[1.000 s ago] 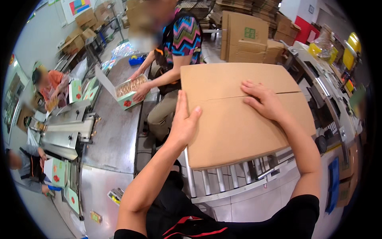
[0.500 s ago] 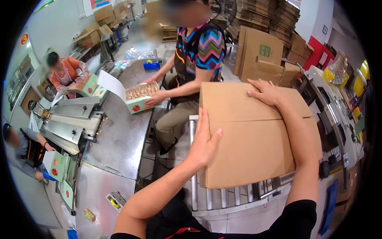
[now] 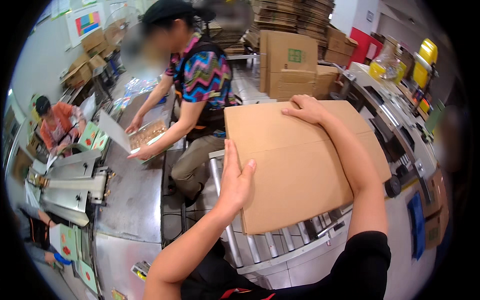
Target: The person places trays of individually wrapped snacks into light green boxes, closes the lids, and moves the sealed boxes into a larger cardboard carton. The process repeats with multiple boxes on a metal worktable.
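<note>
A closed brown cardboard carton (image 3: 295, 170) lies on the roller conveyor (image 3: 272, 245) in front of me, its top flaps folded down and meeting along a seam. My left hand (image 3: 236, 179) rests flat against its left side, fingers straight and thumb apart at the top edge. Across the carton reaches my right forearm. My right hand (image 3: 307, 110) lies palm down on the far part of the top, fingers stretched along the far edge; some fingertips are partly hidden.
Left of the conveyor is a metal table (image 3: 130, 210), where a co-worker handles an open box (image 3: 147, 137) of wrapped items. Two more people stand farther left by a metal chute (image 3: 75, 185). Flattened cartons (image 3: 287, 60) lean at the back; a machine (image 3: 395, 115) stands right.
My view has turned right, so the surroundings sit farther left. The co-worker has leaned over the open box and shifted a hand to its far side. My hands keep their places on the carton.
</note>
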Available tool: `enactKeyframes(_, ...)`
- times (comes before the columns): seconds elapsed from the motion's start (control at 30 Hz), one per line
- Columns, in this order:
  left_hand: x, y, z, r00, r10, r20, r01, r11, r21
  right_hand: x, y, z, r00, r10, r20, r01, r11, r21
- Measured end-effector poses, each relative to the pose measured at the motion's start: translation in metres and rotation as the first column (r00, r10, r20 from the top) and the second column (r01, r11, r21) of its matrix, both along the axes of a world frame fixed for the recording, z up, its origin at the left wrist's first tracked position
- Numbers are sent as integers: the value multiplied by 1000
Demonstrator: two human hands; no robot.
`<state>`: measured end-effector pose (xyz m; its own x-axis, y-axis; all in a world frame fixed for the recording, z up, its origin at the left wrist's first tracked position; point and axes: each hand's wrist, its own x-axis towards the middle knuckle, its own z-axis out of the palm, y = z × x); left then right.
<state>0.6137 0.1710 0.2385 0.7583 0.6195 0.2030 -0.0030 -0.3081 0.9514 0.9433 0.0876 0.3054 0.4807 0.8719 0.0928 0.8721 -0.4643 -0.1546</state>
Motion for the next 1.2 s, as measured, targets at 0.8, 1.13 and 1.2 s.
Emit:
enactKeyframes(0.8, 93, -110, -19, 987, 129, 97, -133, 990, 42, -222, -200, -128, 451, 128, 883, -642, 734, 221)
enactKeyframes(1.13, 91, -144, -12, 982, -188, -25, 188, 982, 4, -144, -262, -128, 473, 128, 872, -596, 775, 209)
enactKeyframes(1.2, 8, -141, -31, 925, -379, -26, 376, 902, 211, -116, -290, -148, 484, 57, 873, -495, 840, 220)
